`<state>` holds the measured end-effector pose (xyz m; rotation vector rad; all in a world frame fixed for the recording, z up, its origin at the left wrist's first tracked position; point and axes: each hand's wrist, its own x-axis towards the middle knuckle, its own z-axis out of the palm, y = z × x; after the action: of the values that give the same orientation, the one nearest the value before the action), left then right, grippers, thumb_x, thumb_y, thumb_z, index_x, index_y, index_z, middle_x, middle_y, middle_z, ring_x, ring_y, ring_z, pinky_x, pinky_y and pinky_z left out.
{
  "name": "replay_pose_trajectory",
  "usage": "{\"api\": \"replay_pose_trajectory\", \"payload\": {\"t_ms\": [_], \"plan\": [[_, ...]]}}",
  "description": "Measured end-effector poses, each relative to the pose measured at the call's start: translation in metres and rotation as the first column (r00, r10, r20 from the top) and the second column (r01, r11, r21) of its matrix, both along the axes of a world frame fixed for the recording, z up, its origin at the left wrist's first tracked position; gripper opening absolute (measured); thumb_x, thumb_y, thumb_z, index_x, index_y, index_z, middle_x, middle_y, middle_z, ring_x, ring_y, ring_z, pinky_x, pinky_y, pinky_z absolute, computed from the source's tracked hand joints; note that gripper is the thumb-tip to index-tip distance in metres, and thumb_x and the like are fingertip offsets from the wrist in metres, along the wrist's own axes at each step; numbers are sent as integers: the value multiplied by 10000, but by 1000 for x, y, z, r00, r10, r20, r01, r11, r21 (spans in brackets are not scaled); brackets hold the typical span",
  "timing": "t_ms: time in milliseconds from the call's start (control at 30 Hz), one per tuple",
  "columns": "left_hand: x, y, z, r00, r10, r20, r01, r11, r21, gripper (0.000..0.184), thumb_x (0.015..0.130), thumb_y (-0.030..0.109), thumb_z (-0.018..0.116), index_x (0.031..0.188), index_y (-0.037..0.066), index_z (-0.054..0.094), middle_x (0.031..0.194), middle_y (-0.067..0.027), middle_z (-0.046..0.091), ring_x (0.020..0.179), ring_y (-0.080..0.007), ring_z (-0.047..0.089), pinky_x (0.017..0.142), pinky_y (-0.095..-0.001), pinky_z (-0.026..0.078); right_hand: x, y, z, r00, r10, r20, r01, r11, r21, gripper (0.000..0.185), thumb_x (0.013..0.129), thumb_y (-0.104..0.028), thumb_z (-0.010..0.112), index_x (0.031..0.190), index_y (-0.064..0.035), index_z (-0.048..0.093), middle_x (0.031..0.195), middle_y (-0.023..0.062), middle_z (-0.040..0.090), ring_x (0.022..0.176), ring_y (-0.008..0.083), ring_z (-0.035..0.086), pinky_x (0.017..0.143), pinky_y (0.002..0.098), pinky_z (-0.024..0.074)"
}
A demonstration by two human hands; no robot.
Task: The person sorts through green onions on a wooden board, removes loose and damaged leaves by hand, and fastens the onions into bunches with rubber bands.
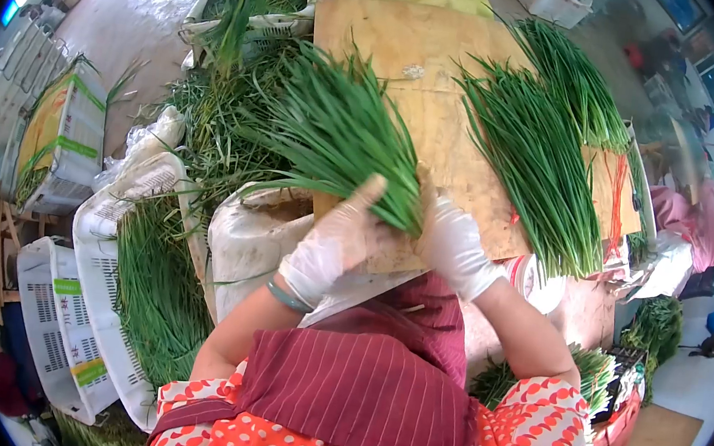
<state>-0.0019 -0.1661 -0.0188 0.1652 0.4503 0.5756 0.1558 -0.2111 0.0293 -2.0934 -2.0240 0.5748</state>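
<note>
A loose bunch of green chives [341,129] is held upright at a slant above the near left part of a wooden board [378,36], its leaf tips fanning to the far left. My left hand [333,242], in a thin pale glove, is closed around the lower left side of the bunch. On the other side my right hand [458,243], gloved too, presses its fingers against the stem ends; part of its grip is hidden behind the stems. To the right on the board lie a long pile of chives [535,168] and another pile [575,85] beyond it.
Thin red ties [615,195] lie at the board's right edge. A white crate [102,216] filled with chives stands on the left. Loose leaves [224,115] heap beside the board. At the right is a person in pink [709,223].
</note>
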Motion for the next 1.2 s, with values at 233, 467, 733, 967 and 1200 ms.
{"api": "replay_pose_trajectory", "payload": {"t_ms": [233,467,733,967,1200], "plan": [[-13,37,55,842,540,12,-508,784,357,395,816,185,696,1139,31,531,1023,-97,624,877,-212,628,802,-360,537,-30,1,3,942,87,-325,-2,967,255,1013,662,-226,816,1414,12,181,1249,276,479,1055,375,572,826,378,496],[-1,61,149,797,589,131,-396,346,851,268,768,37,718,1014,11,616,931,-54,661,758,-124,640,699,-263,538,-31,78,62,608,292,-738,58,911,409,1004,553,-148,880,1342,24,284,1176,174,557,1092,221,545,933,336,449],[-7,67,108,842,539,-2,-179,284,942,424,693,72,801,1067,35,602,985,-39,665,909,-141,621,820,-275,509,-12,94,19,500,369,-783,2,904,427,1071,518,-134,904,1367,7,267,1261,130,505,1172,220,475,1001,347,399],[-4,74,76,844,533,-53,-178,372,911,637,618,16,834,1164,41,506,999,-24,631,930,-135,591,833,-288,490,-29,107,5,444,281,-851,-16,952,306,1036,542,-120,880,1364,15,263,1245,148,525,1157,231,506,966,338,434],[-6,78,99,659,750,48,-518,407,752,359,739,-14,719,1067,51,590,966,-18,623,862,-115,588,751,-267,488,-59,101,26,882,290,-370,-17,806,592,925,613,-140,784,1359,33,265,1189,271,504,1069,415,516,906,419,448]]}}
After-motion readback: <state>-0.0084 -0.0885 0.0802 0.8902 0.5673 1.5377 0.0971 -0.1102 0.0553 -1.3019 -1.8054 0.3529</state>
